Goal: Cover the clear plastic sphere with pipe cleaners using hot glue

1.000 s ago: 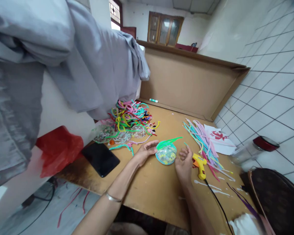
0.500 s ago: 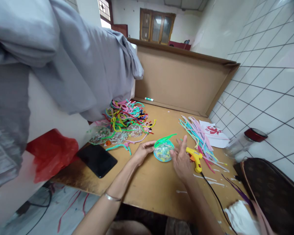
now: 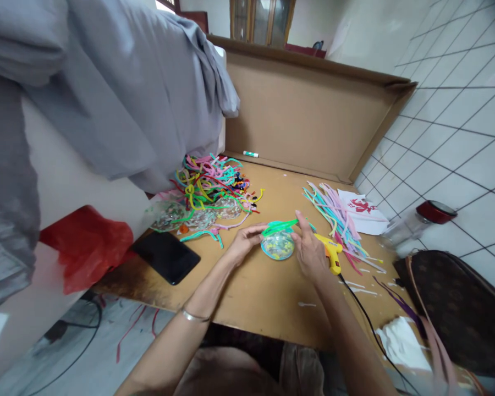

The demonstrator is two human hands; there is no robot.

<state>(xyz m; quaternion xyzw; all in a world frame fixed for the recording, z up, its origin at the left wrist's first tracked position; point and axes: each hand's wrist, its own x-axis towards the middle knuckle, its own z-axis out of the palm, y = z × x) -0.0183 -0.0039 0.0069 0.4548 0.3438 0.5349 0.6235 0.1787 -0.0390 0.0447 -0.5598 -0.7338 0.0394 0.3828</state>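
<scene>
A clear round dome-like piece [image 3: 278,248], edged in blue pipe cleaner and with colourful bits showing through it, is between my hands above the table. My left hand [image 3: 247,242] grips its left edge, thumb and fingers closed. Across its top lies a bent green pipe cleaner [image 3: 281,226]. The fingers of my right hand [image 3: 311,250] are at the right end of this strand, index finger pointing up and thumb by the piece's right edge. Just right of that hand lies a yellow hot glue gun [image 3: 334,257], partly hidden by it.
Tangled pipe cleaners [image 3: 210,179] and several clear round pieces [image 3: 202,219] lie at the left, near a black tablet [image 3: 167,257]. Straight pipe cleaners [image 3: 334,214], a glass bottle [image 3: 416,223] and a brown bag [image 3: 457,308] are on the right. A cardboard panel [image 3: 297,104] stands behind.
My right hand has closed in from beside the piece to the green pipe cleaner's right end, which now sits lower over the piece. The camera view has tilted downward.
</scene>
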